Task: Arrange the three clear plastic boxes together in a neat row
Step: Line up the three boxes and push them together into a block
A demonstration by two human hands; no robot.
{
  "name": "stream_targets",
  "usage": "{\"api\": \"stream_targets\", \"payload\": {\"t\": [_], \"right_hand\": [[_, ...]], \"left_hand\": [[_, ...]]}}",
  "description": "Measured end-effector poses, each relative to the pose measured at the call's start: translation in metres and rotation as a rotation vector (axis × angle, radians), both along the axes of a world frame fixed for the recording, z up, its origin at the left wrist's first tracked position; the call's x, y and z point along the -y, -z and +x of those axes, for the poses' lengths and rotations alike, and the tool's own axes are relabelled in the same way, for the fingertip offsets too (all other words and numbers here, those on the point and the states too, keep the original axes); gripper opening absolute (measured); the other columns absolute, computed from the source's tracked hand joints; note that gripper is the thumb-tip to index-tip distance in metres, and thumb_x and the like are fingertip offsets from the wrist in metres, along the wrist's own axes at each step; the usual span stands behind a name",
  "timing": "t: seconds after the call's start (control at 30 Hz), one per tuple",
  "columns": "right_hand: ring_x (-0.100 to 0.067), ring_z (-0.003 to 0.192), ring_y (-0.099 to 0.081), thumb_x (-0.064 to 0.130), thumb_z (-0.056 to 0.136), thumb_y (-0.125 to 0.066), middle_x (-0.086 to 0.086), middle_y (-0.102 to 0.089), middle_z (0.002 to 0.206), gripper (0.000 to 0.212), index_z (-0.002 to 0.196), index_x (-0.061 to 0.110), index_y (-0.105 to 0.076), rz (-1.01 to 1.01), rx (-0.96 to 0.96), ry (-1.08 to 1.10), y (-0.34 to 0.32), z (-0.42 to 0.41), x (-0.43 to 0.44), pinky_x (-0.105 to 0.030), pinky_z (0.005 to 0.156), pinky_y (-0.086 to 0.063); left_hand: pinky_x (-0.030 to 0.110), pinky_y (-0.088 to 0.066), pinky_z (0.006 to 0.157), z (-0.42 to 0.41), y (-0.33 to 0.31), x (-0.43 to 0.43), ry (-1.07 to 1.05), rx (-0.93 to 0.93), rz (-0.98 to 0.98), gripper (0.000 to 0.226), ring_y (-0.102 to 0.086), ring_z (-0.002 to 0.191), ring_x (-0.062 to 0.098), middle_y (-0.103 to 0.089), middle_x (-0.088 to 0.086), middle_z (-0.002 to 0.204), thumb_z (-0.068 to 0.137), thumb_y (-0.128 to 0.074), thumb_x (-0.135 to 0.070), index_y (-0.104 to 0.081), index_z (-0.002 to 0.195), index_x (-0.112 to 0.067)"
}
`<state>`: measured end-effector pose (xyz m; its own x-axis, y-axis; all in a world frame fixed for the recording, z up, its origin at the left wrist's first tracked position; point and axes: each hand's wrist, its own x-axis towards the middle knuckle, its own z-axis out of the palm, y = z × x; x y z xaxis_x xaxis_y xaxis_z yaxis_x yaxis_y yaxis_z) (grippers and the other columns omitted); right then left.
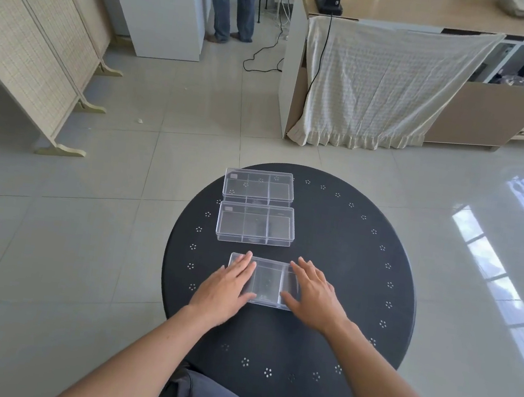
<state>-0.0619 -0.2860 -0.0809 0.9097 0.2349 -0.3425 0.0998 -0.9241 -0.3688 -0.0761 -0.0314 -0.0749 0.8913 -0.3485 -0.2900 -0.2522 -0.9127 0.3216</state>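
Three clear plastic boxes with inner dividers lie on a round black table [337, 275]. The far box [258, 186] and the middle box [255, 223] sit close together, one behind the other, long sides nearly touching. The near box [269, 282] lies a short gap in front of the middle one, turned slightly. My left hand [225, 288] rests flat over its left end, thumb at the front edge. My right hand [313, 291] covers its right end the same way. Both hands press on the box from either side.
The table has a ring of small flower-shaped holes near its rim. Its right half is bare. Beyond it are tiled floor, a folding screen at the left, a cloth-draped desk [386, 81] at the back and a person's legs [233, 1] far off.
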Motion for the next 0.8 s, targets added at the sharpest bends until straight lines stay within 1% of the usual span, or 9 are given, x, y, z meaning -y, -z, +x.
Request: {"api": "stream_targets", "payload": {"t": [0.17,0.3,0.4,0.6,0.73,0.8], "right_hand": [[-0.016,0.167,0.001,0.067,0.097,-0.059,0.007,-0.004,0.181,0.095,0.172,0.029,-0.015,0.017,-0.013,-0.052,0.000,-0.003,-0.007,-0.045,0.132,-0.018],[-0.017,0.167,0.005,0.072,0.094,-0.059,0.004,0.003,0.181,0.101,0.173,0.029,-0.011,-0.005,0.004,-0.103,0.001,-0.003,-0.022,-0.045,0.133,-0.013],[-0.018,0.167,0.007,0.069,0.098,-0.057,0.004,0.007,0.181,0.098,0.173,0.027,-0.011,-0.034,0.025,-0.127,-0.002,-0.002,-0.034,-0.044,0.133,-0.010],[-0.019,0.167,0.007,0.065,0.104,-0.050,0.004,0.012,0.181,0.091,0.173,0.025,-0.007,-0.098,0.046,-0.132,0.001,-0.005,-0.044,-0.044,0.133,-0.011],[-0.019,0.167,0.004,0.061,0.107,-0.047,0.003,0.010,0.181,0.087,0.173,0.023,-0.006,-0.149,0.085,-0.134,0.002,-0.006,-0.046,-0.046,0.133,-0.015],[-0.019,0.167,0.001,0.058,0.108,-0.047,0.003,0.006,0.181,0.084,0.173,0.021,-0.009,-0.165,0.106,-0.132,0.002,-0.006,-0.048,-0.047,0.133,-0.018]], "left_hand": [[0.042,-0.022,0.133,-0.004,-0.002,-0.016,-0.032,-0.013,0.011,0.084,-0.008,0.167,0.010,0.002,-0.011,0.181,0.106,-0.054,-0.057,-0.015,0.173,-0.024],[0.047,-0.024,0.133,-0.005,-0.003,-0.030,-0.076,-0.019,0.029,0.086,-0.012,0.167,0.010,-0.001,-0.012,0.181,0.103,-0.058,-0.058,-0.018,0.173,-0.026],[0.045,-0.022,0.134,-0.005,-0.003,-0.036,-0.116,-0.030,0.028,0.086,-0.012,0.167,0.012,0.000,-0.011,0.181,0.104,-0.058,-0.056,-0.017,0.173,-0.026],[0.045,-0.018,0.134,-0.002,0.000,-0.037,-0.133,-0.037,0.015,0.083,-0.007,0.168,0.013,0.004,-0.010,0.181,0.106,-0.057,-0.050,-0.014,0.173,-0.024],[0.043,-0.013,0.134,0.002,0.001,-0.033,-0.135,-0.015,0.032,0.081,-0.006,0.168,0.014,0.002,-0.007,0.181,0.108,-0.057,-0.047,-0.015,0.173,-0.022],[0.041,-0.013,0.135,0.003,0.006,-0.031,-0.134,0.013,0.049,0.079,-0.008,0.168,0.016,-0.002,-0.003,0.181,0.108,-0.055,-0.046,-0.018,0.172,-0.019]]}}
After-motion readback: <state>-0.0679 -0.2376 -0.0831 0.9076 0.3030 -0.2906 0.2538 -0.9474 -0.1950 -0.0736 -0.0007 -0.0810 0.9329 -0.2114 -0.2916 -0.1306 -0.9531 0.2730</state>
